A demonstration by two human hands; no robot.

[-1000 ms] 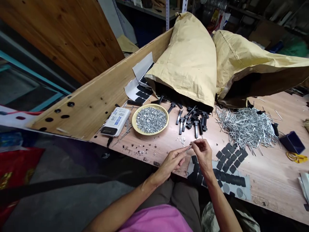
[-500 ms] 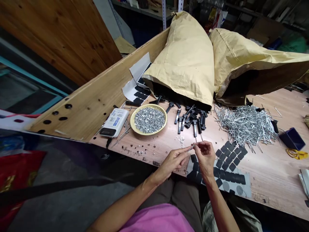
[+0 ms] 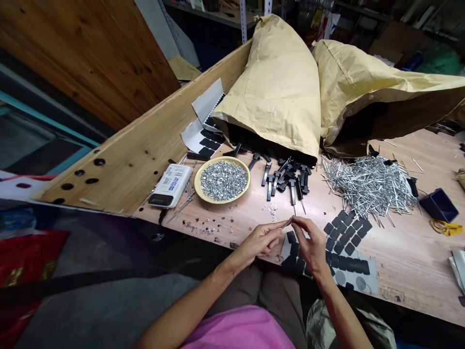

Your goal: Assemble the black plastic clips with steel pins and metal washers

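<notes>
My left hand (image 3: 259, 241) is closed, its thumb and fingers pinching a thin metal rod (image 3: 286, 225) over the table's front edge. At the rod's far end, the thumb and forefinger of my right hand (image 3: 311, 245) come together in a pinch; whatever small piece sits between them is hidden. Just beyond the fingertips lie a few loose small washers (image 3: 272, 211) and a cluster of black plastic parts (image 3: 285, 177), some with metal rods sticking out. Beneath my right hand is a grey sheet (image 3: 373, 286) carrying black pads (image 3: 345, 233).
A yellow bowl (image 3: 198, 193) full of small metal nuts stands left of the black parts, beside a white power bank (image 3: 172, 184). Two large paper sacks (image 3: 276, 87) lie behind. On the right are a heap of metal rods (image 3: 370, 186) and a dark blue box (image 3: 439, 204).
My right hand has turned slightly at the wrist, its fingers still at the rod's end. My left hand stays nearly where it was. The view has shifted a little.
</notes>
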